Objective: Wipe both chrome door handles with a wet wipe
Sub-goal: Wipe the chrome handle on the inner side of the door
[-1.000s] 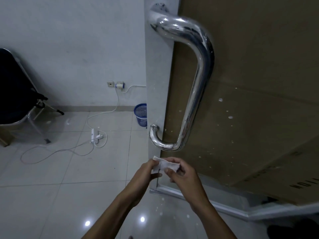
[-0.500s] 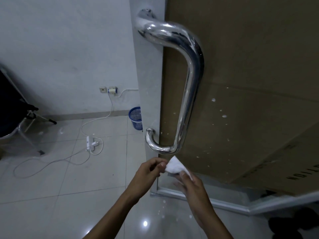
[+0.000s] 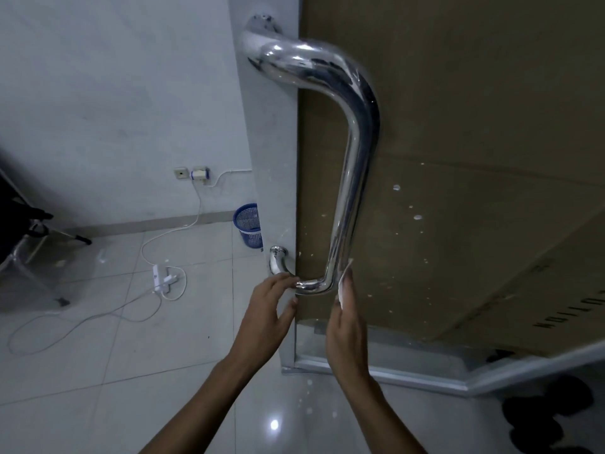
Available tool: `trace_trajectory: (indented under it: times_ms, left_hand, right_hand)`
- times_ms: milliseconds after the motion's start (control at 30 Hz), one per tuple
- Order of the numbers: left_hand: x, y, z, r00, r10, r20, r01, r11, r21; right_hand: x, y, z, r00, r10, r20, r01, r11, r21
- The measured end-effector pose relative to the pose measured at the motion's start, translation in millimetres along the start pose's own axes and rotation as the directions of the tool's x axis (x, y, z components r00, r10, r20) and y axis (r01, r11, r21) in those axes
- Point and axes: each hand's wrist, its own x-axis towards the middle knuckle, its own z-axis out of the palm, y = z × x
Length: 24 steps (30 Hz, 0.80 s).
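Note:
A large curved chrome door handle [image 3: 352, 165] is fixed to a glass door backed with brown cardboard [image 3: 474, 126]. Only this one handle shows. My left hand [image 3: 266, 309] is raised beside the handle's lower bend, fingers apart, fingertips at the chrome. My right hand [image 3: 348, 312] holds a white wet wipe [image 3: 343, 283] upright just right of the lower bend, close to the bar; I cannot tell whether the wipe touches it.
A blue wastebasket [image 3: 248, 229] stands by the wall behind the door edge. A white power strip [image 3: 163, 278] with cables lies on the tiled floor. A dark chair [image 3: 19, 224] stands at the left. Dark shoes [image 3: 550, 417] lie at the lower right.
Both hands rose from below the handle to its lower bend. The left hand let go of the wipe and opened; the right hand alone now carries the wipe. The view has moved closer.

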Motion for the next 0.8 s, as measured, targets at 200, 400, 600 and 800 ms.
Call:
trace_trajectory:
  times_ms: [200, 400, 600, 800]
  left_hand:
    - [0.5, -9.4, -0.5, 0.999, 0.024, 0.048, -0.029, 0.995, 0.09]
    - [-0.9, -16.0, 0.3, 0.997, 0.029, 0.067, -0.036, 0.993, 0.108]
    - [-1.6, -17.2, 0.3, 0.997, 0.02, 0.077, -0.03, 0.992, 0.122]
    - [0.1, -16.0, -1.4, 0.996, 0.016, 0.083, -0.026, 0.993, 0.114]
  right_hand:
    - [7.4, 11.7, 15.8, 0.951, 0.297, 0.089, -0.306, 0.946, 0.11]
    - [18.4, -18.1, -4.3, 0.996, 0.018, -0.092, -0.006, 0.992, 0.128]
    - [15.1, -4.8, 1.0, 0.998, 0.052, -0.039, -0.047, 0.992, 0.118]
    - [15.3, -10.1, -0.1, 0.99, 0.122, 0.068, -0.136, 0.955, 0.265]
